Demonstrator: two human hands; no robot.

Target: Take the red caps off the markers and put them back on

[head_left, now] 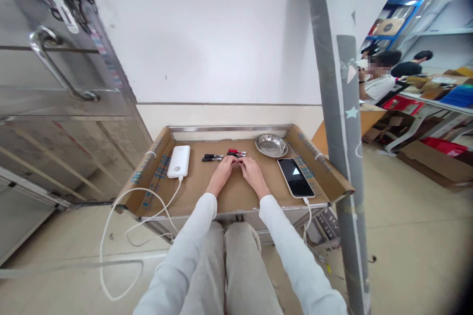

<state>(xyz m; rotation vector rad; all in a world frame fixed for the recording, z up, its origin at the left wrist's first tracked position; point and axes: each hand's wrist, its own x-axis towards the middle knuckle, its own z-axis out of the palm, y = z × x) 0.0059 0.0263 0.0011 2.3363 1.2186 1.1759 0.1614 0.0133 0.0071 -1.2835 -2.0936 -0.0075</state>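
Both hands rest on the cardboard-lined tabletop [236, 192], with their fingertips meeting at the middle. My left hand [223, 172] lies palm down, fingers stretched forward and inward, near two black pens [212, 158] to its left. My right hand [252, 172] mirrors it, its fingers reaching inward. Just beyond the fingertips lie a red pen [237, 151] and a black pen [235, 154], the latter partly behind the fingers. No object shows in either hand, though the undersides of the fingers are hidden.
A white power bank [179, 161] with a white cable [111, 221] lies left. At right are a round metal dish [271, 145] and a plugged-in phone [296, 177]. Raised cardboard sides edge the table. A grey wrapped pole [343, 108] stands right; people sit beyond it.
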